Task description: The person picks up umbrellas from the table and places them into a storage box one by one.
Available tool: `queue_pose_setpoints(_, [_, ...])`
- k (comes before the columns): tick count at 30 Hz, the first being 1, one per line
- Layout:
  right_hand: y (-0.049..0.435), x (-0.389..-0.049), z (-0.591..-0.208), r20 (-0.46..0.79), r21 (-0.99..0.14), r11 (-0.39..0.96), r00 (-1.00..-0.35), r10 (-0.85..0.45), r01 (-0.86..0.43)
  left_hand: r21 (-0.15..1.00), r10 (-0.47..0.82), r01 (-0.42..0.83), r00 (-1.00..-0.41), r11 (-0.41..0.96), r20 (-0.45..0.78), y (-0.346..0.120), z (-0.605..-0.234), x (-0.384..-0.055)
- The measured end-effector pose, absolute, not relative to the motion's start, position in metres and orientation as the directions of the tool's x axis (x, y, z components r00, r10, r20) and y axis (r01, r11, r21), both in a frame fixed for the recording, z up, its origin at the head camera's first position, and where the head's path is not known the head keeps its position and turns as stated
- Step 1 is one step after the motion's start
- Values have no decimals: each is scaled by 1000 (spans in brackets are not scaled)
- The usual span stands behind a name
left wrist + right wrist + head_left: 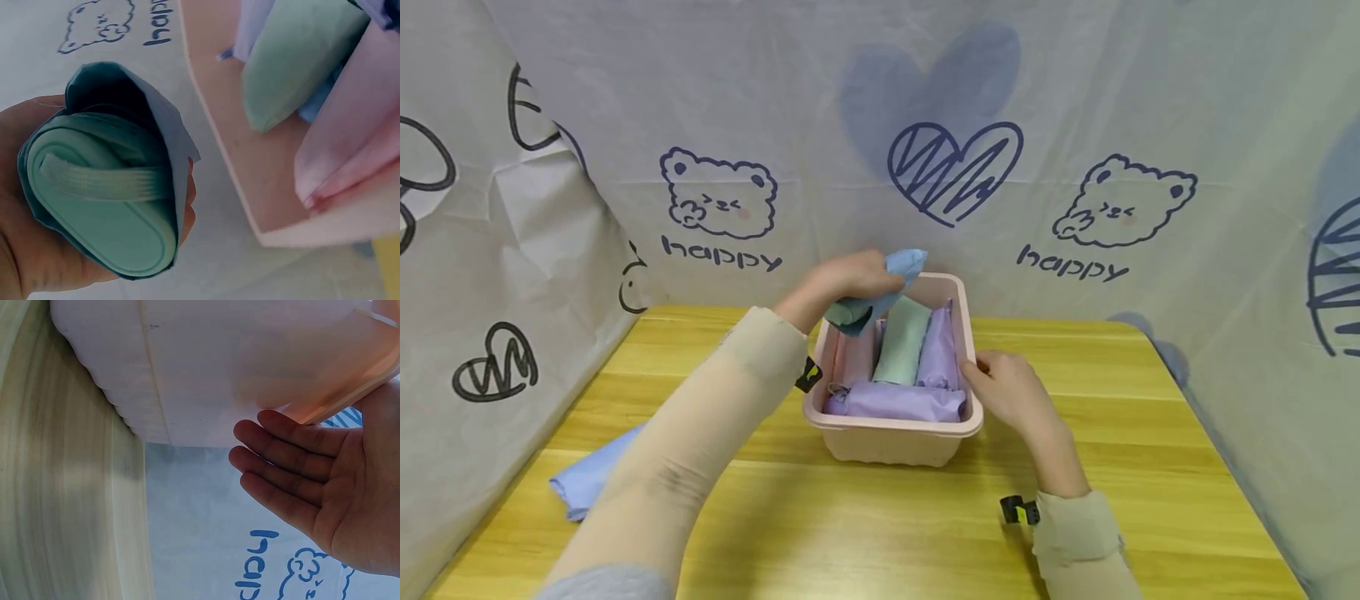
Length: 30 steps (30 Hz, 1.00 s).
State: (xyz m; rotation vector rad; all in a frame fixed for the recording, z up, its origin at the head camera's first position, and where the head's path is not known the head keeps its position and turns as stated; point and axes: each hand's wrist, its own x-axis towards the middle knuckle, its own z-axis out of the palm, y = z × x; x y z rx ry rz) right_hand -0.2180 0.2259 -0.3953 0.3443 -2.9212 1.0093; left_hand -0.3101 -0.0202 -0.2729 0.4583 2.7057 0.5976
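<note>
My left hand [867, 275] grips a folded compact umbrella [100, 215] wrapped in blue fabric, above the far left side of a pink plastic basket [891, 429]. The left wrist view shows its teal oval handle end with a pale strap across it. Inside the basket lie a pink bundle [856, 357], a green one [904, 342] and a purple one [938, 354] side by side. Another purple bundle [902, 402] lies crosswise at the front. My right hand [1009, 387] holds the basket's right rim, thumb over the edge, straight fingers [287, 456] along the outer wall.
A blue cloth-like bundle [593, 471] lies on the wooden table [850, 533] at the left, partly hidden by my left sleeve [700, 433]. Behind the table hangs a white printed curtain [835, 192], with more of it along both sides.
</note>
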Motion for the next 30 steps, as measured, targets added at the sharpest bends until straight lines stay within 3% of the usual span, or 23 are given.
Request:
queue_pose_setpoints(17, [226, -219, -395, 100, -609, 761, -974, -205, -223, 480, 337, 101, -834, 871, -436, 26, -313, -336])
queue_pose_setpoints(23, [226, -220, -395, 101, -600, 767, -972, -211, -229, 327, 269, 134, -870, 935, -412, 45, -335, -353])
queue_pose_setpoints(27, [226, -221, -395, 104, -593, 772, -972, -209, -229, 321, 251, 141, -910, 936, -330, 55, -332, -341])
queue_pose_setpoints(30, [225, -221, -395, 108, -593, 771, -972, -210, -233, 382, 245, 112, -915, 917, -321, 60, -328, -328])
